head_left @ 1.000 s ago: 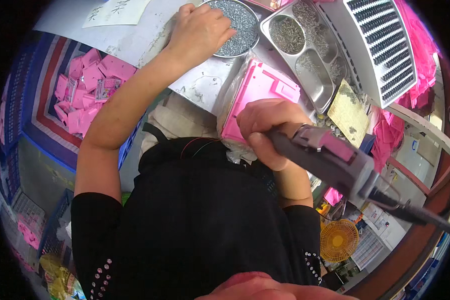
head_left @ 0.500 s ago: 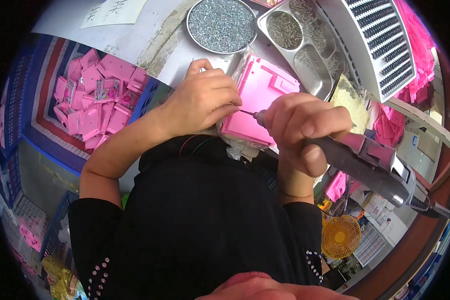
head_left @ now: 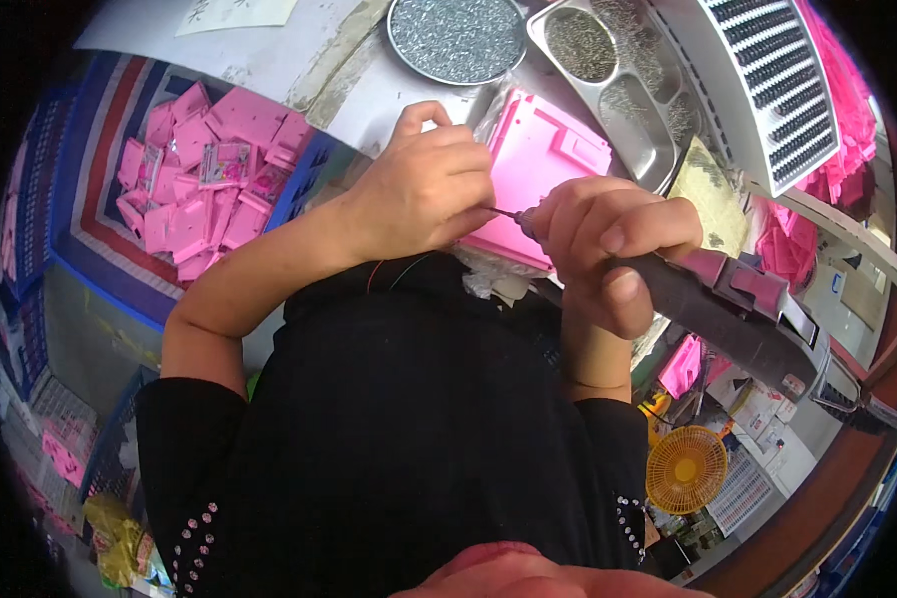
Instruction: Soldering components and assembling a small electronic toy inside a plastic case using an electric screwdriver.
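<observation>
My right hand (head_left: 618,239) is wrapped round a dark grey electric screwdriver (head_left: 728,324), whose thin bit points left. The bit's tip meets the fingers of my left hand (head_left: 424,184), which are curled and pinched together. What they pinch is too small or hidden to make out. Beneath and between both hands lies a flat pink plastic casing (head_left: 538,149) on clear plastic wrap, its far part showing a raised rectangular block. My fingers hover over its near left edge.
Beyond the casing stand a round metal dish of small screws (head_left: 455,38) and a steel compartment tray (head_left: 650,154) with tiny metal parts. A white rack (head_left: 762,95) with black rows rises at the right. Many pink casings (head_left: 194,224) fill a blue-edged bin at the left.
The view has shifted slightly, so the table's things sit higher and further right. Both hands keep nearly the same pose, with the screwdriver bit still at my left fingertips.
</observation>
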Tool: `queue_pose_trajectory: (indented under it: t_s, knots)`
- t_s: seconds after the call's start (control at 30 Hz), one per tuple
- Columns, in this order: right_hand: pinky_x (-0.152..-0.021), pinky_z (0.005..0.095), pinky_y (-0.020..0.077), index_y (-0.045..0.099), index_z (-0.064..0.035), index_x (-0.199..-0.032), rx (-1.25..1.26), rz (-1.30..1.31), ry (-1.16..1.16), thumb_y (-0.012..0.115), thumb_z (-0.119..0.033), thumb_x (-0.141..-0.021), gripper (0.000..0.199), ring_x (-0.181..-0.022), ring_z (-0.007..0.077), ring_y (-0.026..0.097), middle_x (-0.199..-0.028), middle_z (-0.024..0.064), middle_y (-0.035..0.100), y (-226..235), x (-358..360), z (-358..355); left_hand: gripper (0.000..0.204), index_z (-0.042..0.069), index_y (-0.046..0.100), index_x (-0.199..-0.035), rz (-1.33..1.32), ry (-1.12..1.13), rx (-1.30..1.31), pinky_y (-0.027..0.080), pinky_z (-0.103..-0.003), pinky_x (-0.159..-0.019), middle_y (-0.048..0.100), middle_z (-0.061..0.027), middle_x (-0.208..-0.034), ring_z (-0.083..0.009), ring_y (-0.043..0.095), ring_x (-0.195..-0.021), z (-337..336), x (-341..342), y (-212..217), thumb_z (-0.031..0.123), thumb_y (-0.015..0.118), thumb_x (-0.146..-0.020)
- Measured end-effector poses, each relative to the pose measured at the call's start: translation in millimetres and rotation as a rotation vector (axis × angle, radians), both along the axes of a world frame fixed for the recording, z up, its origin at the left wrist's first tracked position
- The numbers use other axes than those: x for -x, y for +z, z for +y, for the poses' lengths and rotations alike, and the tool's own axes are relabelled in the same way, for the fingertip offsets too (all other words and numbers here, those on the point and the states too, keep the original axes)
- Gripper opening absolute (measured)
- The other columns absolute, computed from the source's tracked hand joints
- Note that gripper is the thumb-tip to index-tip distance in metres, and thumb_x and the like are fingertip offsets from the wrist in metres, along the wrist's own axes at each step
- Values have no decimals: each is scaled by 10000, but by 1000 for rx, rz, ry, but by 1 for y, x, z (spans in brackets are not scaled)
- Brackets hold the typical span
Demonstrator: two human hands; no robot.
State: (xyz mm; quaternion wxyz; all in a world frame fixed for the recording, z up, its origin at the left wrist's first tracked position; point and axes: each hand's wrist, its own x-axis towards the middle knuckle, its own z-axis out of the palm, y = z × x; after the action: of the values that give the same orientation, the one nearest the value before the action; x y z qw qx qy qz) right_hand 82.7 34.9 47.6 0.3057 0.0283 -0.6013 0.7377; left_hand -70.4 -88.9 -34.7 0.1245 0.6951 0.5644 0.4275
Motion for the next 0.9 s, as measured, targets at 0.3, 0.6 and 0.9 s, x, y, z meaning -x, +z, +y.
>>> queue_pose_trajectory:
  t_s: [0.3, 0.6, 0.9]
  knots:
    - [-495, 363, 476, 492, -61, -930, -99, -97, -51, 695, -242, -917, 272, -419, 165, 471, -530, 21, 469, -16, -15, -22, 409, 218, 764, -1146, 239, 12, 97, 260, -553, -1112, 641, 74, -1382, -222, 514, -1318, 9, 3, -20, 26, 644, -806]
    - [-516, 352, 472, 494, -55, -934, -199, -80, 22, 680, -145, -928, 207, -472, 176, 502, -563, 45, 507, -33, -11, -24, 378, 249, 790, -1093, 177, 78, 72, 272, -541, -1119, 658, 102, -1358, -216, 538, -1270, 9, -2, -28, 42, 637, -817]
    - [-516, 342, 496, 549, -17, -910, -294, -72, 149, 708, -56, -849, 176, -506, 218, 566, -633, 77, 572, -39, -5, -21, 339, 239, 783, -1062, 148, 92, 58, 318, -553, -1088, 661, 112, -1344, -209, 550, -1242, 8, -6, -28, 74, 685, -783]
